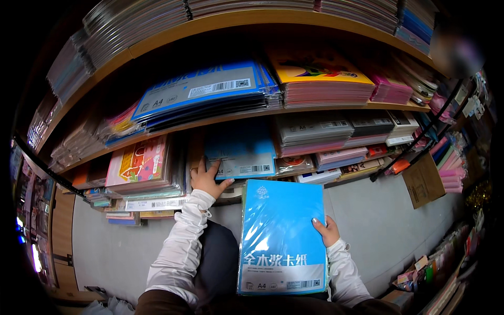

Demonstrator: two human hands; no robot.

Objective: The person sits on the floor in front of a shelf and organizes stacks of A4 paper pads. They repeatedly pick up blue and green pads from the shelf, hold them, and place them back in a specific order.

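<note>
Packet, flat, blue and rectangular, in clear glossy plastic film (pixel 283 226), located at lower centre of the frame, front face toward the camera. Assessment: moderate weight for its size, judged a bundle of sheets; fairly stiff as a whole, likely to bow slightly if held by one edge alone. Film shows bright glare and creases; surface probably slippery. Not brittle, but corners could dent and film could tear. Recommended hold: both long side edges near mid-height, thumbs on the front, fingers supporting the back.

Right hand (pixel 326 232) is clamped on the right edge, thumb on the front face; fingers behind are hidden. Left hand (pixel 206 181), apart from it at centre of the frame, is spread and unclosed, fingertips appearing to touch a second blue film-covered packet (pixel 244 147) lying on the lower shelf.

Surroundings: a stack of blue-and-grey glossy packets (pixel 205 92) at upper centre-left; orange-yellow printed pads (pixel 320 65) at upper centre-right; a brown cardboard box (pixel 421 182) at right; pale grey floor (pixel 123 249) at lower left.
</note>
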